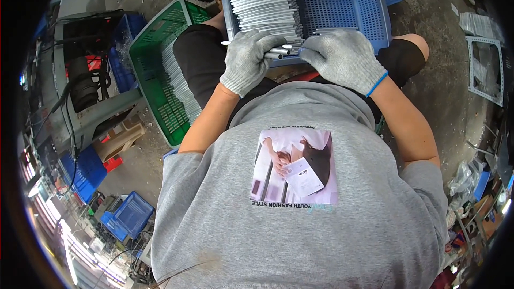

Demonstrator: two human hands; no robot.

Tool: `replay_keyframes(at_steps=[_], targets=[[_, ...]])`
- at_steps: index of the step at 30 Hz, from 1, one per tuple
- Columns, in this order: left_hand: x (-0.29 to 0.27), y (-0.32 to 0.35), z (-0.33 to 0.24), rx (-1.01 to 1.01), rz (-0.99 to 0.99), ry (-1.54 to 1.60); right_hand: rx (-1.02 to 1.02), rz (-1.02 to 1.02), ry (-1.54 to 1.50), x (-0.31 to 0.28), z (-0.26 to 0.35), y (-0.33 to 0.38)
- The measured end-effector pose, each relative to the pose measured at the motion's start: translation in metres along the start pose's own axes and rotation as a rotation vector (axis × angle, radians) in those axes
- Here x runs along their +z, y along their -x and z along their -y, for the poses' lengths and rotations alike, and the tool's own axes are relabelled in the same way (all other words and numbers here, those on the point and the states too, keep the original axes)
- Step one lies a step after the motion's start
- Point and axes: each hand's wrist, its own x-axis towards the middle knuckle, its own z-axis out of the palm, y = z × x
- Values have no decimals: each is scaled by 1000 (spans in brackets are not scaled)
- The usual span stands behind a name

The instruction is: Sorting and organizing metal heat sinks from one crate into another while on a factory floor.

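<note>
My left hand (pixel 247 61), in a grey knit glove, is closed around a few thin silver metal tubes (pixel 277 55), whose open ends point right. My right hand (pixel 347 60), gloved the same with a blue cuff edge, has thumb and fingers drawn together close to those ends. Whatever sits in its fingers is too small or hidden to name. Both hands are over the near rim of a blue plastic basket (pixel 379 8). A neat stack of similar silver tubes (pixel 261 0) fills the basket's left side.
Left of my legs, a green basket (pixel 140 56) holds more tubes (pixel 179 77). Machinery with dark cables (pixel 85 83) stands farther left. A blue crate (pixel 131 215) lies at lower left. On the right floor is a pale perforated frame (pixel 486 69), with clear plastic bags (pixel 465 174) nearer.
</note>
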Motion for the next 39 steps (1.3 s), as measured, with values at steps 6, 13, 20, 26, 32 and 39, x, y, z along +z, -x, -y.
replay_keyframes(at_steps=[6,13,20,26,32,39], targets=[[-2,-1,-2,-3,13,25,17,-15,-1,-5,0,-6],[-1,-2,-2,-1,33,29,-25,24,41,4,-2,0],[-1,-2,-2,7,-3,27,49,62,-49,-4,1,-5],[3,3,1,-22,-16,-13,89,140,-172,-4,1,-8],[23,8,10,-181,79,-63,230,92,-102,15,-18,-14],[67,17,35,-126,152,-365,267,72,-93,29,-30,-1]])
